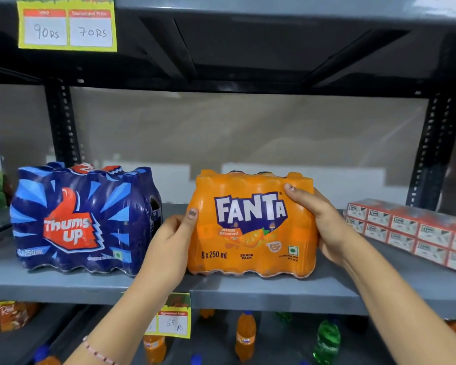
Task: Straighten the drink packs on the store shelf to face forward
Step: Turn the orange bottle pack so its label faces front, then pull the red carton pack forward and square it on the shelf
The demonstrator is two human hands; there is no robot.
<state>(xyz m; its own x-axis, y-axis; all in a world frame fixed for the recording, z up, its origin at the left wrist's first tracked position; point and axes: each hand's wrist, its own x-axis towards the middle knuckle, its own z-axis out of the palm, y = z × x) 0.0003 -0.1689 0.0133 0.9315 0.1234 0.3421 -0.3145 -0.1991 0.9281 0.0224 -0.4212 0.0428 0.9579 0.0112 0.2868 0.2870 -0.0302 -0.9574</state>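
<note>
An orange Fanta pack [250, 225] stands on the grey shelf [248, 291] at the centre, its logo facing me. My left hand [171, 241] grips its left side, thumb on the front face. My right hand [324, 222] clasps its right side, thumb near the top corner. A blue Thums Up pack [82, 219] sits to the left, its logo forward and turned slightly, a small gap away from my left hand.
A wrapped stack of red and white cartons [416, 233] lies angled at the right. Black shelf posts [62, 122] stand behind. A price tag [173, 316] hangs on the shelf edge. Loose orange and green bottles [245, 335] stand on the shelf below.
</note>
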